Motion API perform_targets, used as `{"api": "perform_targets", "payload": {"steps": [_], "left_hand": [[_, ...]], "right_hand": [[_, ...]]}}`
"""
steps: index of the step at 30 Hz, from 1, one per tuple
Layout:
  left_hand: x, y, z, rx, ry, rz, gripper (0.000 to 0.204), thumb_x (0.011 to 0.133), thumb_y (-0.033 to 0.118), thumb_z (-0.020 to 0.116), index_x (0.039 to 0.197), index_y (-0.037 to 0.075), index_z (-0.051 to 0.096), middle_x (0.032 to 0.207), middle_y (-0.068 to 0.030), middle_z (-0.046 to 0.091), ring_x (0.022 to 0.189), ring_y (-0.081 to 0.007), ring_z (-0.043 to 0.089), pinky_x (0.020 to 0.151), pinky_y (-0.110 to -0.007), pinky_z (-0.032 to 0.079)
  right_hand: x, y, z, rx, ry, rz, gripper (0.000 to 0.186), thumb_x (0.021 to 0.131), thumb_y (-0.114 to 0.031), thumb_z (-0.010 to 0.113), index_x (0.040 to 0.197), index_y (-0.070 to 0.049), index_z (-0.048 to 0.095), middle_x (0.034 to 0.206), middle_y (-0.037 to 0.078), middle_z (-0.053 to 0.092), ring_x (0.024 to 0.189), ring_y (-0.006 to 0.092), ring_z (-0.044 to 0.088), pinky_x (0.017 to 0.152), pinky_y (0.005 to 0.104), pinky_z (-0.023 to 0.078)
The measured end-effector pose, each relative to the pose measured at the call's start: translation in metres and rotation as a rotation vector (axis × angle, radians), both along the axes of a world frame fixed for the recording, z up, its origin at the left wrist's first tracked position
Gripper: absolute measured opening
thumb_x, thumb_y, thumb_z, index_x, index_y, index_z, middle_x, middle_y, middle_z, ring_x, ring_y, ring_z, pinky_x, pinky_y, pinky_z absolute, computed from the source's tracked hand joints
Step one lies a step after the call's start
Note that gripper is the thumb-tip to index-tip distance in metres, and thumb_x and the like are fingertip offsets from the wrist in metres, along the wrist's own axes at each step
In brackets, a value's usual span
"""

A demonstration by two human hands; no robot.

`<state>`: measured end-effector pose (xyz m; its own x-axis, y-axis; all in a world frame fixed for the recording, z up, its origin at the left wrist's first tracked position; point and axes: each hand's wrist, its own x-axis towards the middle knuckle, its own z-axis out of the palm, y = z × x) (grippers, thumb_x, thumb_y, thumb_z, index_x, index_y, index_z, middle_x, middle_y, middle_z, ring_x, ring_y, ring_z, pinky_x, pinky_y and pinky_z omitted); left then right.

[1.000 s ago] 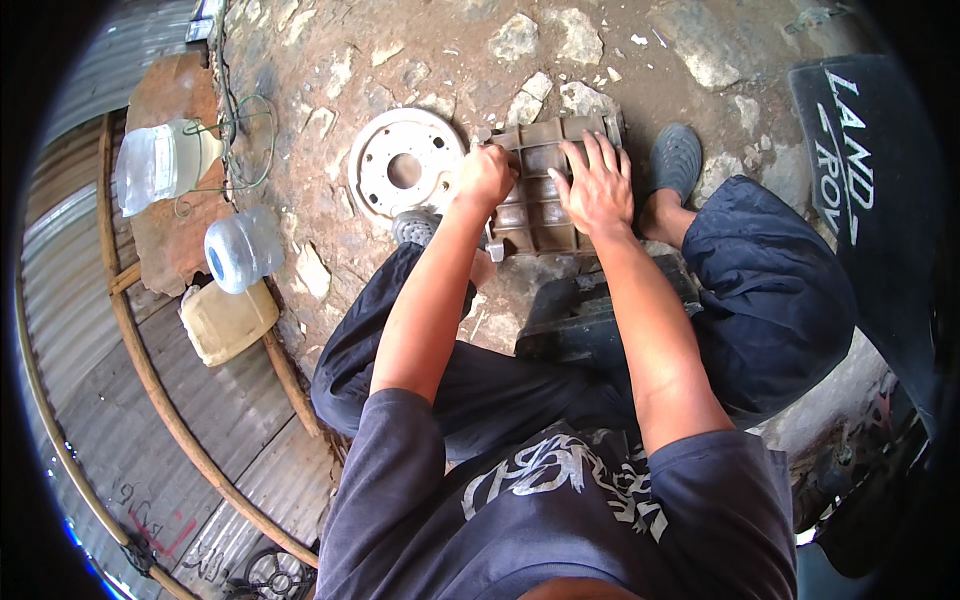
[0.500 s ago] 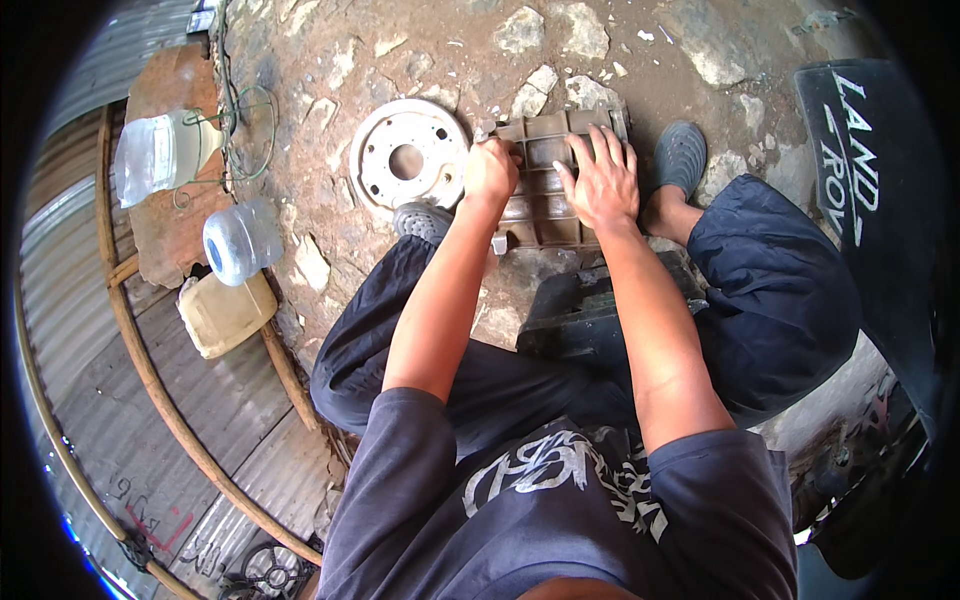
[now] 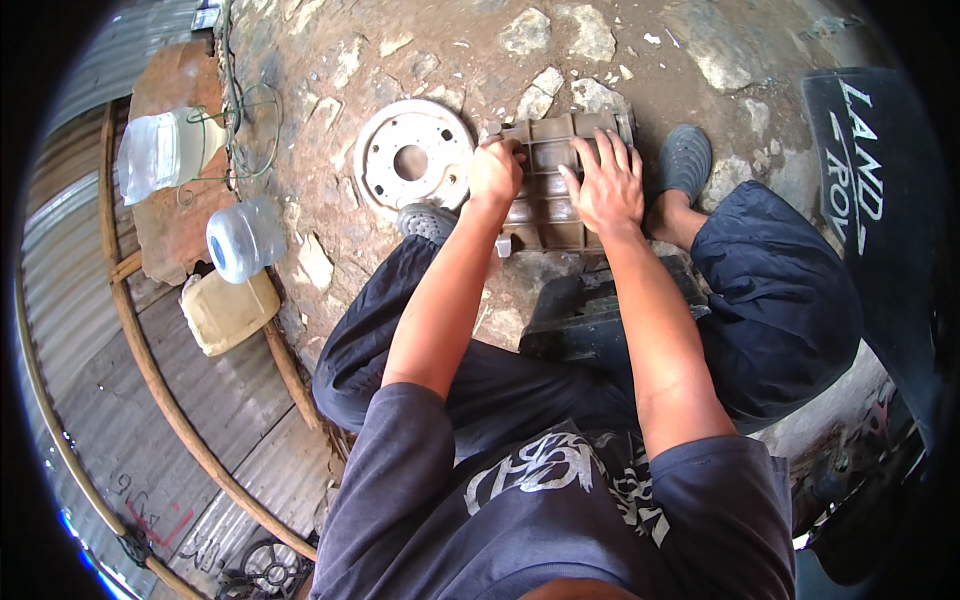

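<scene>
A brown, ribbed metal casing (image 3: pixel 545 207) lies on the ground between my feet, its surface divided into shallow squares. At its left end my left hand (image 3: pixel 495 172) is closed, fingers curled in over the edge; whatever they grip is hidden beneath them. My right hand (image 3: pixel 608 190) rests on the right part of the casing, palm down, with its fingers stretched and spread. Just left of the casing lies a round, whitish wheel rim (image 3: pixel 378 150) with a central hole and smaller holes around it.
A black plastic-looking box (image 3: pixel 565 315) sits between my legs. Clear plastic jugs (image 3: pixel 245 240) and a yellowish jerrycan (image 3: pixel 230 312) stand at left by corrugated sheets and wooden poles. Stones (image 3: pixel 540 95) stud the dirt ground ahead. A black mud flap (image 3: pixel 850 160) hangs at right.
The whole view has shifted slightly. Both hands keep their places on the casing, with barely any visible movement.
</scene>
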<state>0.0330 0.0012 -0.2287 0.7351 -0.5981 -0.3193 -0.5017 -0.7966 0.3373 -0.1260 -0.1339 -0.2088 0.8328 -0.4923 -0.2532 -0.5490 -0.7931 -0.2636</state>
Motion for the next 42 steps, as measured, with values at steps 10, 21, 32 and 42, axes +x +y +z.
{"api": "perform_targets", "payload": {"steps": [10,21,32,42], "left_hand": [[-0.009,0.003,0.005,0.054,0.028,-0.065,0.014,0.093,0.023,0.077,0.104,0.017,0.084,0.113,-0.0145,0.078,0.104,-0.0363,0.077,0.093,-0.048,0.059],[-0.015,-0.006,0.008,-0.052,-0.062,0.029,0.012,0.090,0.012,0.076,0.095,0.003,0.081,0.099,-0.0229,0.077,0.095,-0.0411,0.075,0.089,-0.047,0.060],[-0.013,-0.008,-0.002,-0.031,-0.163,0.013,0.013,0.090,0.012,0.076,0.098,0.003,0.081,0.100,-0.0222,0.076,0.102,-0.0409,0.073,0.095,-0.048,0.058],[-0.007,-0.007,0.001,-0.090,-0.074,-0.005,0.015,0.091,0.014,0.075,0.102,0.004,0.081,0.102,-0.0214,0.077,0.106,-0.0387,0.074,0.098,-0.045,0.057]], "right_hand": [[-0.004,0.000,-0.007,-0.019,-0.071,-0.013,0.055,0.105,-0.053,0.060,0.151,-0.022,0.057,0.163,0.012,0.049,0.155,0.0313,0.039,0.127,0.0558,0.029],[-0.003,0.001,-0.006,-0.003,-0.063,-0.020,0.056,0.106,-0.054,0.058,0.152,-0.022,0.056,0.162,0.012,0.049,0.156,0.0309,0.037,0.130,0.0560,0.026],[0.001,0.001,-0.002,-0.005,-0.050,-0.019,0.055,0.106,-0.054,0.059,0.152,-0.023,0.056,0.164,0.011,0.048,0.156,0.0305,0.037,0.129,0.0566,0.028],[0.000,0.001,-0.001,-0.002,-0.063,-0.019,0.055,0.105,-0.052,0.060,0.152,-0.022,0.056,0.163,0.011,0.048,0.155,0.0308,0.038,0.128,0.0563,0.028]]}}
